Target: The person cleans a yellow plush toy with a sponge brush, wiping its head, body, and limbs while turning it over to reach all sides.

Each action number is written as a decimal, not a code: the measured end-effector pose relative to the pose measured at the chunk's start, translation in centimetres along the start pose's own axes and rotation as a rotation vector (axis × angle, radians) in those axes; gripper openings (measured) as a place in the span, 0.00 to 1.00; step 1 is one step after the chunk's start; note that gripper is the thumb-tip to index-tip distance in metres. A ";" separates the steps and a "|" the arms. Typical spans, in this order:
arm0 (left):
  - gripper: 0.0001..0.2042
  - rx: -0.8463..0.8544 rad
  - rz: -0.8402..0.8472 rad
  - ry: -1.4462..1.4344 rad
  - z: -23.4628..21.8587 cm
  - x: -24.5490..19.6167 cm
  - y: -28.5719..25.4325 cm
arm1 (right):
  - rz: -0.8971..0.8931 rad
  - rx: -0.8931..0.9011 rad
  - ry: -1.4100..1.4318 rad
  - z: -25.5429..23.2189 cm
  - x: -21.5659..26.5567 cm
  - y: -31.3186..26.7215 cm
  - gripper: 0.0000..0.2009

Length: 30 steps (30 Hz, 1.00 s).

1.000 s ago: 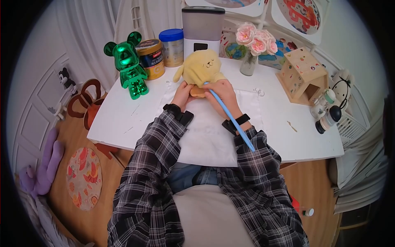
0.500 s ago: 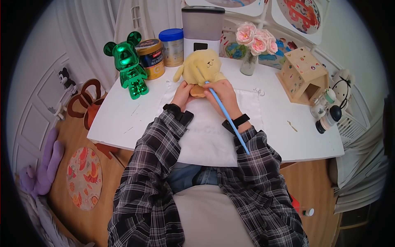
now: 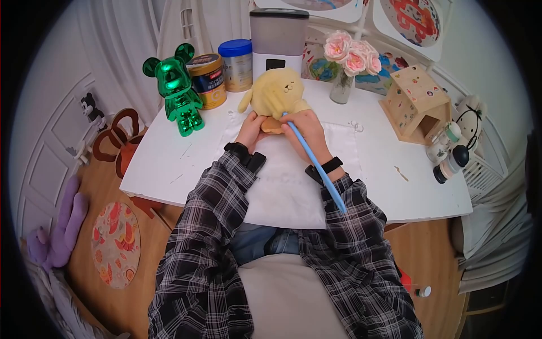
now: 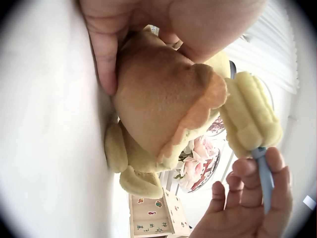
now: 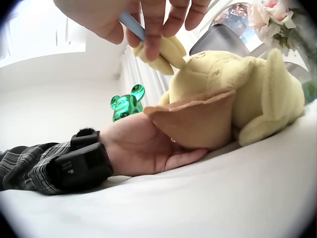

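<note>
A pale yellow plush dog (image 3: pixel 268 87) with a brown cap-like part (image 4: pixel 158 89) lies over a white drawstring cloth bag (image 3: pixel 285 192). My left hand (image 3: pixel 250 133) grips the plush by the brown part, with fingers and thumb on either side of it. Between thumb and fingers, my right hand (image 3: pixel 309 133) pinches the blue handle (image 3: pixel 317 164) of a duster. Its fluffy yellow head (image 4: pixel 251 116) is close to the plush and overlaps it in the head view. The handle's far end reaches back over the right sleeve.
Behind the plush stand a shiny green bear figure (image 3: pixel 179 90), a gold-lidded can (image 3: pixel 209 82), a blue-lidded tub (image 3: pixel 236 65) and a grey-and-white dispenser (image 3: pixel 278 39). Pink flowers in a glass vase (image 3: pixel 340 89), a wooden house (image 3: pixel 415 104) and bottles (image 3: pixel 450 164) stand to the right.
The duster tilts slightly back and forth in my right hand, its handle end shifting left and then a little right. My left hand and the plush stay in place.
</note>
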<state>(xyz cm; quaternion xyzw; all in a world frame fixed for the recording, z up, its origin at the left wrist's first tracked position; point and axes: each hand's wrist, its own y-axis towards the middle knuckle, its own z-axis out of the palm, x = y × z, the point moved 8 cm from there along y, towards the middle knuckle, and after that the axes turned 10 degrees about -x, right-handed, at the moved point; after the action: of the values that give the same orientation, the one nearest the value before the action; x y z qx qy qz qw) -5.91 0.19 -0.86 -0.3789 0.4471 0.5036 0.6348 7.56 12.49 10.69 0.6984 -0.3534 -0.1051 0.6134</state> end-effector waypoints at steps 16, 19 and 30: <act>0.15 0.015 0.008 -0.023 0.2 -0.1 -0.1 | -0.065 -0.047 -0.047 0.0 0.4 0.0 0.05; 0.15 0.017 0.016 -0.031 0.0 0.2 0.3 | 0.011 -0.096 -0.178 -1.3 -0.4 -0.1 0.05; 0.15 -0.015 -0.005 -0.014 0.2 -0.4 -0.4 | -0.037 0.003 0.008 0.0 1.0 0.2 0.05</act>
<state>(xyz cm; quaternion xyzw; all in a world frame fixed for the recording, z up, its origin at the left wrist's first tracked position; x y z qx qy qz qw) -5.50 0.18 -0.45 -0.3812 0.4379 0.5080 0.6363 8.25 11.83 11.14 0.7061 -0.3382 -0.1131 0.6117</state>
